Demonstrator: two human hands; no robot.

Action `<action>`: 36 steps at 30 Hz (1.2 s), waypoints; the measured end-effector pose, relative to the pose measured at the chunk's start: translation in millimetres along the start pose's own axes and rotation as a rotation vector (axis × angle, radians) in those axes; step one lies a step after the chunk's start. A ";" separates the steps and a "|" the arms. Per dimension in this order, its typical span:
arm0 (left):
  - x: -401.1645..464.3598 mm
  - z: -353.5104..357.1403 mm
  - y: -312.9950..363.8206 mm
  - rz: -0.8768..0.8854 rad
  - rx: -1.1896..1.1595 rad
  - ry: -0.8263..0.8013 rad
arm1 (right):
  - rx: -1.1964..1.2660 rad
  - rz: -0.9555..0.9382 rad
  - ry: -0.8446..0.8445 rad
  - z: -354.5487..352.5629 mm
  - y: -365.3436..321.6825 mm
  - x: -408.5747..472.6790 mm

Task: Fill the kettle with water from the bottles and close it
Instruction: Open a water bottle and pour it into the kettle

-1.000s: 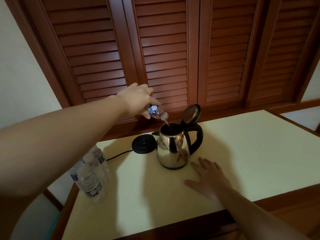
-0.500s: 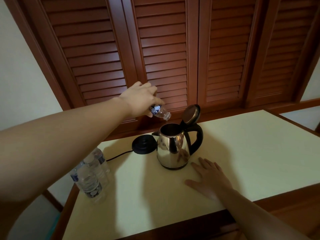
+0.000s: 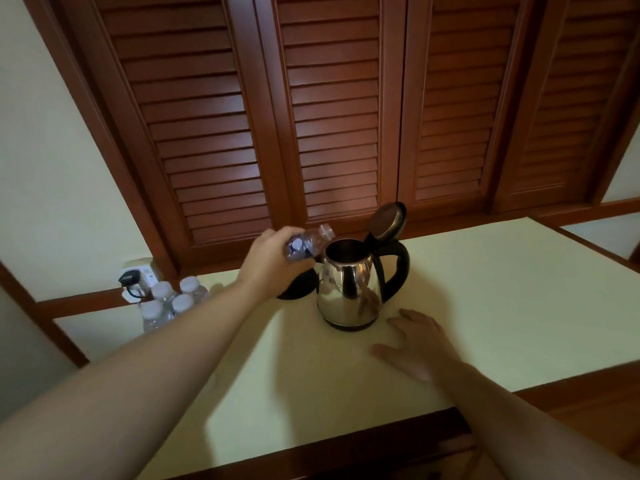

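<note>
Left hand (image 3: 273, 263) grips a small clear plastic bottle (image 3: 308, 242), tilted just left of the shiny steel kettle (image 3: 349, 289), lid (image 3: 386, 221) up. No stream visible; likely mid-fill. Next: fresh one from the capped bottles (image 3: 173, 303). Right hand (image 3: 420, 344) flat, fingers spread, on pale yellow bench (image 3: 502, 289); louvred wooden doors (image 3: 332, 109) behind.

I count one shiny steel kettle with a black handle (image 3: 349, 292), one round black kettle base (image 3: 299, 289), four clear capped plastic water bottles (image 3: 171, 301) clustered at the table's left edge, plus one more clear bottle (image 3: 308, 242) in hand: five.
</note>
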State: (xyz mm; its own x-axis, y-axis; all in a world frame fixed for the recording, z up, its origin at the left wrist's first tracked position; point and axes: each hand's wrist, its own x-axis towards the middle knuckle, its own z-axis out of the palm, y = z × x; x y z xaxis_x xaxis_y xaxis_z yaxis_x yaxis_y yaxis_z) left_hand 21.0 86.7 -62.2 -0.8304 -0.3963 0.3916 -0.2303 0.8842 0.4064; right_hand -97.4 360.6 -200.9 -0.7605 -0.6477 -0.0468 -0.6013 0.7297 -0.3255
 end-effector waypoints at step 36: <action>-88.7 76.6 -31.0 0.143 -0.293 -0.376 | 0.758 -0.212 0.075 -37.7 -57.2 -32.4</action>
State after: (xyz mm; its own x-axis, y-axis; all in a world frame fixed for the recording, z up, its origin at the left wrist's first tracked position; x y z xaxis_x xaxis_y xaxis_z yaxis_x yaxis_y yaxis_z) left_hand 63.0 113.4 -172.8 -0.9812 -0.1114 0.1577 0.0073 0.7951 0.6064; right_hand -47.6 348.2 -145.1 -0.6791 -0.7199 0.1431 -0.4248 0.2265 -0.8765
